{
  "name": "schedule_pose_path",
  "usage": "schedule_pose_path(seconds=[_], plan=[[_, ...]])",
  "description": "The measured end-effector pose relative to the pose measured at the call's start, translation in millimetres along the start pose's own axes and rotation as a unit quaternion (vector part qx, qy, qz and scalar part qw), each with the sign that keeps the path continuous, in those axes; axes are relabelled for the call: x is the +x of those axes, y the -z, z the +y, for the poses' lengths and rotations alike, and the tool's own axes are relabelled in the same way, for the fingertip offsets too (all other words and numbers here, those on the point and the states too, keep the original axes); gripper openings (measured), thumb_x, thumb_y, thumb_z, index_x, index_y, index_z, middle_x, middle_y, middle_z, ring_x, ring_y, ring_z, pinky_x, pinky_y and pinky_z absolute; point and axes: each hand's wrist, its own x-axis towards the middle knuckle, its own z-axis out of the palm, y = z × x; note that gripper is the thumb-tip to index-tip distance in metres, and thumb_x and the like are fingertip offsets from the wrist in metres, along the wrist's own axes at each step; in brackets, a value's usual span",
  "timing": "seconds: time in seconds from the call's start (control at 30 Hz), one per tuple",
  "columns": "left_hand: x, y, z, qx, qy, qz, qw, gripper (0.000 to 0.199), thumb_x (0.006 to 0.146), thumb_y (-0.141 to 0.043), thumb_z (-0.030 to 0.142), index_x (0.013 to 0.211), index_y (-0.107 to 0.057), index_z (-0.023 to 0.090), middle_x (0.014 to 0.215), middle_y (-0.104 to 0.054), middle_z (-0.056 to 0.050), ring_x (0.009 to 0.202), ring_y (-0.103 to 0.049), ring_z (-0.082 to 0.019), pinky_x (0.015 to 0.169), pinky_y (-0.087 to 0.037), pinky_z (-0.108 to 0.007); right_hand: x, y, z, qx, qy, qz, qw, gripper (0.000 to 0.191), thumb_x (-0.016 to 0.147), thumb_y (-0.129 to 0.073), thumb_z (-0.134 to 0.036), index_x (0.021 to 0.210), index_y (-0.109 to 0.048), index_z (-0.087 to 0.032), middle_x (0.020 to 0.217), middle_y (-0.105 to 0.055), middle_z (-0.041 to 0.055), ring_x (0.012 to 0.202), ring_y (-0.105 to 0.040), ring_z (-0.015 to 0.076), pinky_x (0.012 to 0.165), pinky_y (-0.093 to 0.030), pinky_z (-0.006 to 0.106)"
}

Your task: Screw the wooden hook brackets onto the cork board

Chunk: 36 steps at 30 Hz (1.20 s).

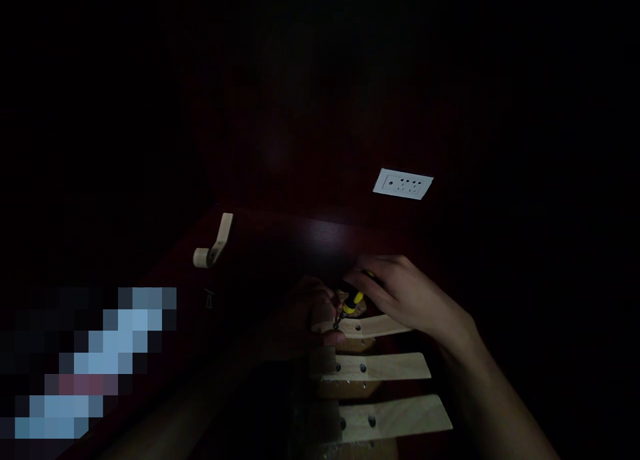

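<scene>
My right hand is closed round a yellow and black screwdriver, tilted with its tip down at a screw in the farthest wooden hook piece. My left hand pinches the left end of that same piece, beside the screwdriver tip. Nearer to me lie two similar light wooden pieces, a middle one and a front one, each with two dark screws showing. All three rest on a wooden base, much of which is in shadow.
One loose wooden hook lies at the left on the dark red surface, with a few small screws nearer me. A white socket plate is on the back wall. A blurred, pixelated pale patch covers the lower left. Surroundings are very dark.
</scene>
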Motion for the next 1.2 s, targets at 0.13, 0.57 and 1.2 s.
schedule_pose_path(seconds=[0.13, 0.57, 1.2], plan=[[-0.6, -0.1, -0.6, 0.0, 0.005, 0.002, 1.0, 0.029, 0.068, -0.072, 0.041, 0.085, -0.061, 0.021, 0.109, -0.057, -0.003, 0.106, -0.049, -0.021, 0.091, -0.041, -0.034, -8.6, 4.7, -10.6, 0.038, -0.014, -0.045, 0.998, 0.026, 0.095, -0.034, -0.023, 0.108, -0.056, -0.021, 0.089, -0.064, 0.0033, 0.072, -0.057, 0.0137, 0.066, -0.042, 0.025], [-0.7, 0.2, 2.7, 0.0, 0.008, -0.004, 1.0, 0.029, 0.07, -0.071, 0.036, 0.094, -0.061, 0.023, 0.106, -0.057, -0.003, 0.104, -0.049, -0.021, 0.09, -0.042, -0.036, -13.4, 16.1, -7.3, 0.029, 0.001, -0.055, 0.998, 0.041, 0.083, -0.052, -0.056, 0.078, -0.065, -0.018, 0.058, -0.056, -0.0023, 0.048, -0.044, 0.0078, 0.046, -0.03, 0.021], [47.3, 64.2, 63.8, 0.032, 0.01, -0.207, 0.978, 0.034, 0.08, -0.058, 0.047, 0.068, -0.068, 0.017, 0.059, -0.061, 0.004, 0.052, -0.051, -0.009, 0.051, -0.034, -0.021, -12.6, 5.0, -26.0, -0.183, -0.059, -0.024, 0.981, 0.041, 0.098, -0.022, -0.035, 0.089, -0.057, -0.018, 0.058, -0.053, 0.0014, 0.046, -0.045, 0.0116, 0.05, -0.024, 0.028]])
